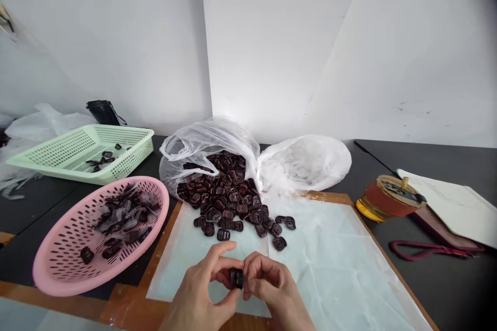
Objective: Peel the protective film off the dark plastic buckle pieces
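Between the thumb and fingers of my left hand (212, 284) is a small, glossy dark-brown plastic piece (236, 277), held on edge above the front of the white sheet. My right hand (269, 284) is pinched closed at the right side of this piece, its fingertips touching the edge. What those fingertips grip is too small to make out. Just beyond my hands, a heap of similar dark plastic pieces (229, 196) spills from a clear plastic bag (169, 158) onto the sheet (330, 258).
At left, a pink oval basket (54, 264) holds dark pieces with translucent strips. Behind it stands a green basket (120, 165) with several pieces. A second plastic bag (310, 160) lies beyond the sheet. On the right are a tape roll (388, 199), dark-red-handled scissors (419, 256) and papers (454, 207).
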